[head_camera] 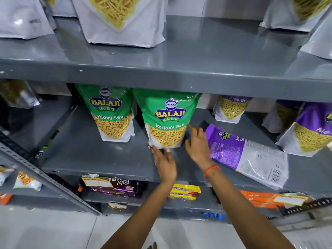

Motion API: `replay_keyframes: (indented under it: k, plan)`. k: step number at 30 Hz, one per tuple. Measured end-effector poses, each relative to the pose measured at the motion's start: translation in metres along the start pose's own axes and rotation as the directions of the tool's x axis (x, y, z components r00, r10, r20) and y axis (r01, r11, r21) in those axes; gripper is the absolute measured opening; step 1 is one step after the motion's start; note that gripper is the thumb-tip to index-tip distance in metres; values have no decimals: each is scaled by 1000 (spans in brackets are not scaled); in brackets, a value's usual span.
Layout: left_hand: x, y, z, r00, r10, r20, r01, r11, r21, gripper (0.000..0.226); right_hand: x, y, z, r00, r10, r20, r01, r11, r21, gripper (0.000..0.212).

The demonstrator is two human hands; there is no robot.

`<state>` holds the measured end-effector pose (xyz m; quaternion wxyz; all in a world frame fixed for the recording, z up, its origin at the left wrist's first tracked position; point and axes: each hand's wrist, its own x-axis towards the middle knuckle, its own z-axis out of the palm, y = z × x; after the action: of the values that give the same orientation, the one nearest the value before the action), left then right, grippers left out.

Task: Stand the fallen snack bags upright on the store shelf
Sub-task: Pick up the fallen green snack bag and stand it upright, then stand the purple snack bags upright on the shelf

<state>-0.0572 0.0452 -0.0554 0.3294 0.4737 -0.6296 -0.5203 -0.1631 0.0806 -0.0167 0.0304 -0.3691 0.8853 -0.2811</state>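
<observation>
Two green Ratlami Sev bags stand upright on the grey middle shelf point(93, 159): one further back on the left point(110, 112), one nearer the front point(168, 117). My left hand point(164, 162) touches the bottom front edge of the nearer green bag with spread fingers. My right hand point(196, 143) is at that bag's lower right side, fingers apart, not clasping it. A purple Aloo Sev bag point(246, 155) lies flat on its front, back side up, just right of my right hand. An orange band is on my right wrist.
Upright purple bags stand at the right point(312, 130) and back point(231, 108) of the same shelf. White sev bags point(124, 20) stand on the shelf above. Biscuit packs point(115, 187) and orange packets point(265, 199) lie on the shelf below. A slanted grey metal strut point(45, 177) crosses the left.
</observation>
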Motion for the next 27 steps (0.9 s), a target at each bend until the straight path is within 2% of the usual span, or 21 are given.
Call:
replay_keyframes:
  k: [3, 7, 10, 13, 15, 17, 19, 21, 24, 27]
  plan:
    - [-34, 9, 39, 995, -92, 33, 94, 995, -37, 65, 4, 39, -31, 994, 0, 108, 33, 955, -296, 45]
    - [-82, 22, 95, 986, -144, 80, 150, 985, -80, 64, 1, 105, -74, 987, 16, 162, 48, 920, -388, 43]
    - [-108, 28, 135, 976, -193, 104, 206, 970, -132, 46, 1, 142, -103, 979, 19, 201, 47, 946, -320, 42]
    - [-126, 36, 162, 945, -288, 158, 315, 929, -193, 27, 14, 170, -125, 954, 139, 267, -66, 962, -264, 48]
    - [-130, 43, 169, 918, -350, 186, 393, 869, -301, 22, 25, 184, -135, 913, 196, 359, -118, 967, -227, 45]
    - [-128, 46, 172, 885, -418, 203, 464, 777, -424, 31, 36, 196, -143, 886, 213, 412, -132, 967, -217, 41]
    - [-128, 52, 168, 842, -474, 257, 538, 707, -459, 29, 46, 204, -147, 870, 245, 428, -159, 961, -226, 40]
    - [-131, 58, 162, 817, -496, 294, 576, 679, -455, 23, 53, 210, -148, 865, 267, 425, -195, 959, -207, 39]
    - [-130, 67, 158, 827, -456, 328, 561, 704, -436, 23, 52, 222, -149, 874, 277, 400, -297, 955, -13, 31]
    - [-117, 79, 157, 886, -352, 300, 458, 761, -460, 10, 50, 228, -149, 932, 278, 233, -343, 886, 312, 26]
